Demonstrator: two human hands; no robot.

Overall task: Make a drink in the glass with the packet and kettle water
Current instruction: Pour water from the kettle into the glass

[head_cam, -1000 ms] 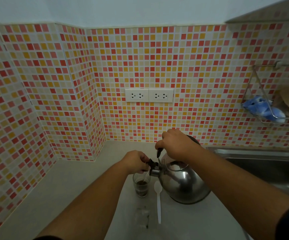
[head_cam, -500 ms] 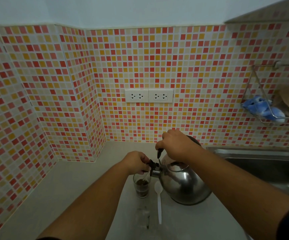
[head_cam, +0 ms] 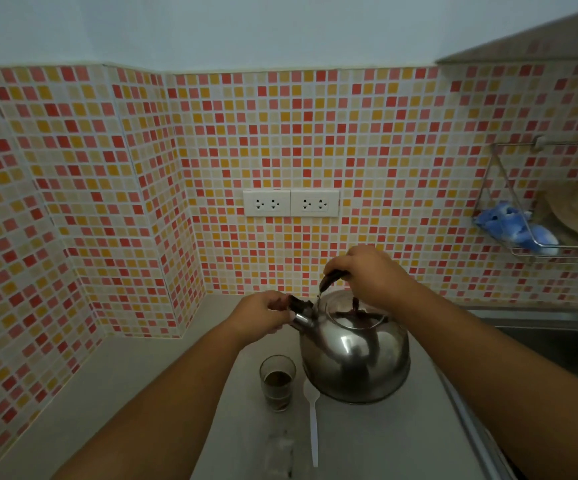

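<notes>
A steel kettle [head_cam: 353, 351] stands upright on the grey counter [head_cam: 124, 393]. My right hand [head_cam: 367, 271] grips its dark handle from above. My left hand [head_cam: 263, 315] pinches the black cap on the spout [head_cam: 301, 311]. Just left of the kettle's base stands a small clear glass [head_cam: 277, 382], with dark brown drink in its lower part. The spout is above and behind the glass, not over it. A crumpled clear packet [head_cam: 280, 452] lies on the counter in front of the glass.
A white plastic spoon [head_cam: 313, 427] lies between the glass and the kettle, handle toward me. A steel sink [head_cam: 557, 337] is at the right. Above it hangs a wire rack [head_cam: 536, 247] holding a blue cloth. Two wall sockets [head_cam: 291, 203] sit on the tiled wall.
The kettle has tipped back from leaning its spout over the glass to upright. Both hands rose with it. The glass, spoon and packet have stayed where they were.
</notes>
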